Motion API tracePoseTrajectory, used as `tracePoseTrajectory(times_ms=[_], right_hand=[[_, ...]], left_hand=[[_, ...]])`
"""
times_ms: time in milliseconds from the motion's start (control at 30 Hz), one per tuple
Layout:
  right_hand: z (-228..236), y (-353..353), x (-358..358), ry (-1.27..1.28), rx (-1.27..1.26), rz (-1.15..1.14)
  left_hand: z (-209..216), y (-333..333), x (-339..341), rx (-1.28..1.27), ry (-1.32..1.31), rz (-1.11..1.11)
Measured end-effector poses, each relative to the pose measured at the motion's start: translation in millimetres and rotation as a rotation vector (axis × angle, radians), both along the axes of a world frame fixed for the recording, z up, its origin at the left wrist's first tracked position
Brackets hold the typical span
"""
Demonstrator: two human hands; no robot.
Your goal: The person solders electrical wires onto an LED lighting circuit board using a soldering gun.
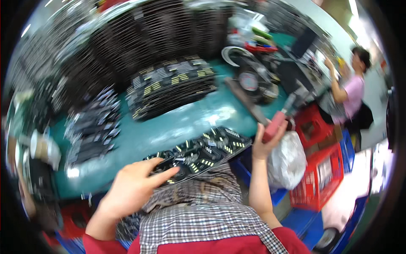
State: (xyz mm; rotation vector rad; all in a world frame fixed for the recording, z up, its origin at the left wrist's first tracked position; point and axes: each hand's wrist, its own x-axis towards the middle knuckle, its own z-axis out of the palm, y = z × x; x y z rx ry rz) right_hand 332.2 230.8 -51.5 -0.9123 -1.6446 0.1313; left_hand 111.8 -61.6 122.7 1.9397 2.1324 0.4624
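Observation:
In front of me, along the table's near edge, lies a shallow black tray (207, 154) with dark small parts and pale yellow marks in its slots. My left hand (137, 182) rests at the tray's left end, thumb and forefinger apart over the parts. What its other fingers do is hidden. My right hand (270, 139) is wrapped round the red handle of a tool (275, 126) with a grey metal front end. It is held just past the tray's right end; motion blur hides the tool's exact kind.
A stack of similar black trays (173, 86) stands behind on the green table (169, 135). Dark bagged pieces (93, 127) lie left. Tall black stacks (144, 38) line the back. Right are a round machine (249, 80), a white plastic bag (287, 161), red crates (319, 178) and a seated person (351, 89).

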Motion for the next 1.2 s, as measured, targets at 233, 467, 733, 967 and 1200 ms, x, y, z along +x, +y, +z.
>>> tracePoseTrajectory(times_ms=[233,467,733,967,1200], right_hand=[[12.9,1.3,10.2,-0.096,0.280,-0.102],[13.3,25.7,20.1,-0.161,0.404,-0.126],[11.7,25.4,20.0,-0.157,0.420,-0.076],[13.5,23.7,19.1,-0.174,0.378,-0.074],[6.6,33.3,23.6,-0.219,0.462,-0.101]], left_hand=[[-58.8,-268.6,-48.2,-0.035,-1.004,0.633],[-180.7,-454.5,50.2,-0.218,-0.964,1.530],[-251.1,-479.6,57.4,0.199,-0.216,1.955],[-372.0,-375.6,56.9,-0.696,-0.305,1.830],[-386.4,-383.1,56.2,-0.336,-0.458,1.957]])
